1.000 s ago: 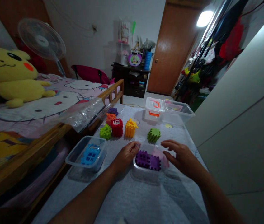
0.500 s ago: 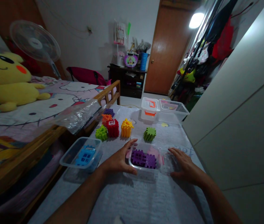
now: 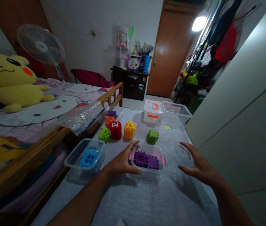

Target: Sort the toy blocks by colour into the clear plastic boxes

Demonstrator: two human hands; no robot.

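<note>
My left hand [image 3: 125, 160] is curled round the left end of a clear plastic container [image 3: 144, 177], thumb on the near side and fingers on the far side. Inside it lie purple toy blocks [image 3: 147, 160] and something pink. To the right, apart from this container, my right hand [image 3: 197, 161] curves with thumb and fingers spread round a faint see-through plastic piece, perhaps a lid. Another clear container [image 3: 84, 168], with blue blocks [image 3: 89, 157] in it, stands left of my left forearm. Beyond my hands sits a green block cube [image 3: 152, 136].
Yellow [image 3: 130, 130], red [image 3: 116, 130] and lime-green [image 3: 104, 135] block pieces stand farther back, with orange and purple ones behind. An orange-latched box [image 3: 153, 110] and an open clear bin [image 3: 176, 110] are at the far end. A wooden bed rail [image 3: 39, 142] borders the left.
My right hand has moved right, away from the container with purple blocks, and the see-through piece appears to have gone with it. My left hand keeps its place on the container.
</note>
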